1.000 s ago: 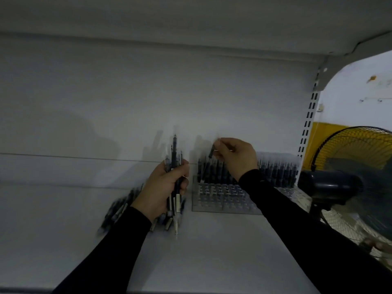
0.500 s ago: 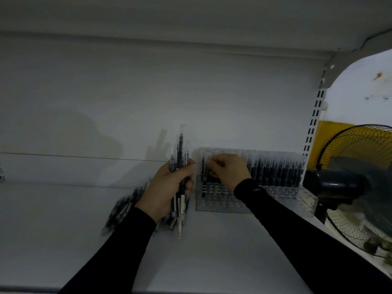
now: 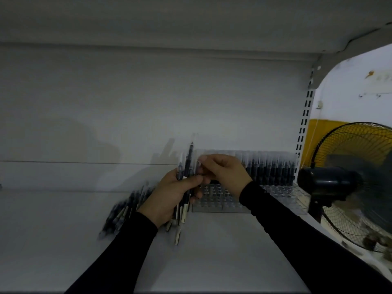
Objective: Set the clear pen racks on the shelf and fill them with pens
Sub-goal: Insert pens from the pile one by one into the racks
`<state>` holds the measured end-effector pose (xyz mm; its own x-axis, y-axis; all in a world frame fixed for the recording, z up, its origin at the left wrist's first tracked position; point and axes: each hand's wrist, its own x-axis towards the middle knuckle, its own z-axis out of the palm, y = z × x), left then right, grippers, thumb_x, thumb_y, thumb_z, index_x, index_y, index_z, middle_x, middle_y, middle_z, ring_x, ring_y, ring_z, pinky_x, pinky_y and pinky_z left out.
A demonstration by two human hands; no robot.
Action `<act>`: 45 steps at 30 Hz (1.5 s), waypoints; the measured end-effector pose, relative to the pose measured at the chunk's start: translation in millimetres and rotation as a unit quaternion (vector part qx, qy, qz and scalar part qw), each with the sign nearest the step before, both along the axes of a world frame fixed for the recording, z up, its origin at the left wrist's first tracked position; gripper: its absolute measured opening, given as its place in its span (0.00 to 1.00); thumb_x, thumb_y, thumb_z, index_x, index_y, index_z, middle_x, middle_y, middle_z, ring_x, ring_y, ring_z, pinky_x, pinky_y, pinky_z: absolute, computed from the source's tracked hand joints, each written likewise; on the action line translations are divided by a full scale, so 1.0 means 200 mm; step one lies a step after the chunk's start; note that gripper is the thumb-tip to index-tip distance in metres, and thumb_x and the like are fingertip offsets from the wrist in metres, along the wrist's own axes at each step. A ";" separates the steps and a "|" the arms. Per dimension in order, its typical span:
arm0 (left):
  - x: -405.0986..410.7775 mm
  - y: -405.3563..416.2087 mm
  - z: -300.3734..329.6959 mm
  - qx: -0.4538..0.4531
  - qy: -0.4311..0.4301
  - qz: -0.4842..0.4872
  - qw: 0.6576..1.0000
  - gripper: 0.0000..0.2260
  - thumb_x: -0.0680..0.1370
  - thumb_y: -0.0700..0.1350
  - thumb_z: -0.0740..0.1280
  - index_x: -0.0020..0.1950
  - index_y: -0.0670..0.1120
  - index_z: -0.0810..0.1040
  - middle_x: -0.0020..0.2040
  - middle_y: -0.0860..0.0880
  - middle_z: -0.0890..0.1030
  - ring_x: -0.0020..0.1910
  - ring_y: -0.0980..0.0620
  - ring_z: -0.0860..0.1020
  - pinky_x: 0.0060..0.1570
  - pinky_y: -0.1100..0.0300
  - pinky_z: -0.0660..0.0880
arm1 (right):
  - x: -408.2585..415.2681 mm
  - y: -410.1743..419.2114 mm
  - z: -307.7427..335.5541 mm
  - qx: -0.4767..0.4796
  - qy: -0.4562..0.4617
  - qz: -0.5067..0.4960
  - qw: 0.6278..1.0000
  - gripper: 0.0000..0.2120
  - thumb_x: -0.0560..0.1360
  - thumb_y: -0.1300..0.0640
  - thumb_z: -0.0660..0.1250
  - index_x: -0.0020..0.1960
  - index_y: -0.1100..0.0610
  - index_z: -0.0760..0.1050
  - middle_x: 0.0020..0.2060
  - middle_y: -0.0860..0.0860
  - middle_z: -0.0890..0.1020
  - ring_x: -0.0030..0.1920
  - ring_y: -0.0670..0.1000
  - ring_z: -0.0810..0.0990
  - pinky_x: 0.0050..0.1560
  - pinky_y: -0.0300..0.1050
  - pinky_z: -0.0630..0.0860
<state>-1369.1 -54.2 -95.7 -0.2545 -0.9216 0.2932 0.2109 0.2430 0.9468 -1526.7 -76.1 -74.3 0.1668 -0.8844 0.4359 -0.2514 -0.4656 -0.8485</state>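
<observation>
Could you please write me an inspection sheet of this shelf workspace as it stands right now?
Surface: white shelf, dimly lit, with a white back panel.
Job's things: clear pen rack against the back panel, rear rows filled with dark pens, front holes bare; a loose pile of pens lies to its left.
Clutter: nothing seen.
Grippers: left hand grips a bundle of pens upright; right hand reaches to the bundle's top, fingers curled, pinch unclear.
Cables: nothing seen.
Surroundings: black standing fan at the right, slotted shelf upright, yellow and white wall behind.
</observation>
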 end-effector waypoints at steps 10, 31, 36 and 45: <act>-0.01 0.01 0.01 0.038 0.008 0.002 0.999 0.07 0.79 0.39 0.65 0.55 0.41 0.79 0.46 0.43 0.85 0.30 0.50 0.80 0.29 0.60 0.78 | -0.03 -0.02 0.12 0.076 -0.264 -0.062 0.960 0.09 0.77 0.58 0.66 0.40 0.58 0.81 0.33 0.51 0.81 0.35 0.50 0.80 0.42 0.43 0.80; 0.04 -0.03 0.00 0.059 0.041 0.048 0.996 0.04 0.80 0.37 0.64 0.52 0.41 0.77 0.46 0.43 0.85 0.25 0.52 0.70 0.24 0.61 0.70 | -0.08 -0.15 0.07 -0.141 0.025 -0.211 0.967 0.11 0.79 0.51 0.64 0.52 0.57 0.82 0.37 0.49 0.83 0.39 0.44 0.83 0.50 0.39 0.80; 0.04 -0.03 0.01 0.057 0.043 0.045 0.996 0.04 0.80 0.35 0.63 0.53 0.40 0.76 0.47 0.43 0.86 0.25 0.52 0.70 0.24 0.62 0.69 | -0.06 -0.15 0.09 -0.155 0.048 -0.207 0.965 0.12 0.79 0.53 0.64 0.53 0.59 0.81 0.38 0.50 0.83 0.39 0.46 0.83 0.46 0.30 0.76; 0.03 -0.04 0.00 0.064 0.050 0.050 0.995 0.05 0.79 0.34 0.63 0.52 0.40 0.76 0.45 0.41 0.85 0.24 0.52 0.70 0.23 0.62 0.69 | -0.06 -0.15 0.08 -0.155 0.054 -0.201 0.966 0.11 0.79 0.54 0.65 0.54 0.61 0.81 0.40 0.52 0.83 0.36 0.45 0.82 0.43 0.27 0.77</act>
